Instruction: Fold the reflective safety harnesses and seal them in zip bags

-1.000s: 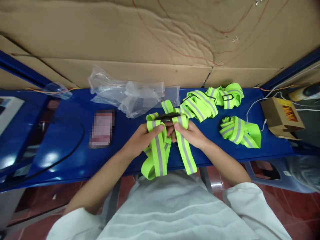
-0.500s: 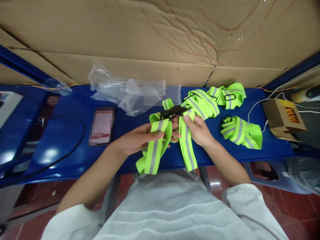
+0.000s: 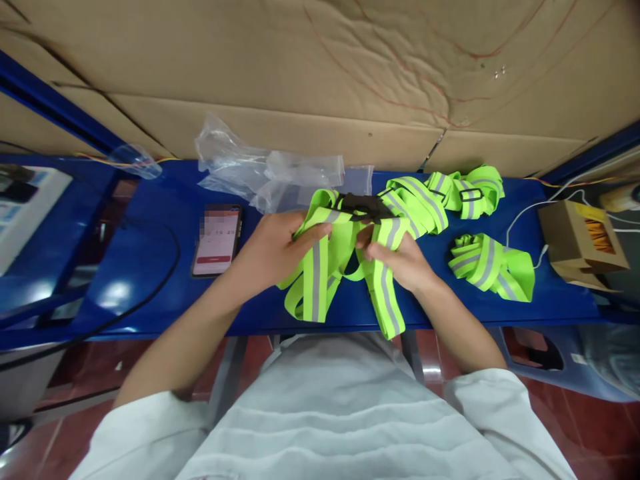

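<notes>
A neon yellow-green reflective strap (image 3: 320, 267) with grey stripes and a black buckle (image 3: 363, 203) lies across the blue table (image 3: 150, 293). My left hand (image 3: 273, 247) grips its left loops. My right hand (image 3: 403, 260) pinches the right band just below the buckle. The strap's ends hang over the table's near edge. Two more bundles of the same strap lie to the right: one pile (image 3: 445, 193) at the back, one folded bundle (image 3: 493, 267) nearer me.
Clear plastic bags (image 3: 270, 177) lie at the back left of the hands. A phone (image 3: 217, 240) rests on the table left of my left hand. A small cardboard box (image 3: 583, 240) with a white cable stands at far right. Cardboard sheets line the back.
Both hands have moved the strap away from me onto the table, the buckle now further back. The left hand has shifted its grip higher on the loops.
</notes>
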